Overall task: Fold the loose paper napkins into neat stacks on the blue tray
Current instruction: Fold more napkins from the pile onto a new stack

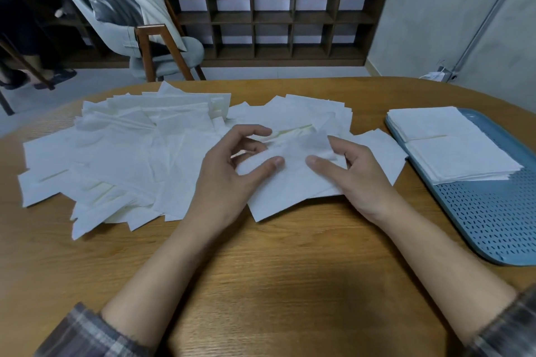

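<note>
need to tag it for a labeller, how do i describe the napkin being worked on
On the wooden table, left of the blue tray, loose white napkins lie spread. The napkin is at the spread's near right edge, the only one held by both left hand and right hand.

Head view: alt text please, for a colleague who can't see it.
The left hand and right hand pinch one napkin on a table. Loose napkins lie spread to its left; two stacks sit on the blue tray at right.
</note>
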`<state>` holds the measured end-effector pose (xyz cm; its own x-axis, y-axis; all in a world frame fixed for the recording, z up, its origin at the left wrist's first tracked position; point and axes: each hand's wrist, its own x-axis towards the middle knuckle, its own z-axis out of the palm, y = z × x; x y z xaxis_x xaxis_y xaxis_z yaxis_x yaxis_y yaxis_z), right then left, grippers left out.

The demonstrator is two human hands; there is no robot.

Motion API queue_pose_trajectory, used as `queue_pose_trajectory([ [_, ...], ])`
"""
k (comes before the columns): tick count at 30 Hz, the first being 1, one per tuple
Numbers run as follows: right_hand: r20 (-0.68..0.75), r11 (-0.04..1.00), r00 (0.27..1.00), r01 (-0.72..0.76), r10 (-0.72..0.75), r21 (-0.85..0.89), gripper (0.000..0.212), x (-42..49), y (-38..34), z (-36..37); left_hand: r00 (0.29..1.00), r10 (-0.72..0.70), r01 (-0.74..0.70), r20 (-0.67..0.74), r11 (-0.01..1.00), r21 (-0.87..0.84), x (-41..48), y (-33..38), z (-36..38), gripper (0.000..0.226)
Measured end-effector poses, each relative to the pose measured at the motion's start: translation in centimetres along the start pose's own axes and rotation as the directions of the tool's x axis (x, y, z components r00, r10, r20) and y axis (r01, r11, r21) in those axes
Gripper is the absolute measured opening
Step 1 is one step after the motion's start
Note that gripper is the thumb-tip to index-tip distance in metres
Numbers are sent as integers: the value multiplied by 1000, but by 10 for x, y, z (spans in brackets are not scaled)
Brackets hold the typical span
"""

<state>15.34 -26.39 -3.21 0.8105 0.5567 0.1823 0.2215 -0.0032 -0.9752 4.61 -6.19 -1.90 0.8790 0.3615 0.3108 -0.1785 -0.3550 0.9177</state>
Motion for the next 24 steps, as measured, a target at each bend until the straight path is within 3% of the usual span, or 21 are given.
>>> queue_pose_trajectory([
  [4, -82, 991, 996, -25, 36, 129, 31, 4, 1, -8, 994, -108, 107, 4, 983, -150, 1, 2, -2, 32],
  [8, -19, 982, 997, -67, 71, 177, 42, 4, 0, -7, 998, -55, 54, -12, 997, -52, 3, -3, -3, 7],
  [24, 38, 982, 997, -80, 74, 173, 50, 2, -6, -3, 998, -55, 54, 25, 998, 34, 4, -2, -4, 17],
])
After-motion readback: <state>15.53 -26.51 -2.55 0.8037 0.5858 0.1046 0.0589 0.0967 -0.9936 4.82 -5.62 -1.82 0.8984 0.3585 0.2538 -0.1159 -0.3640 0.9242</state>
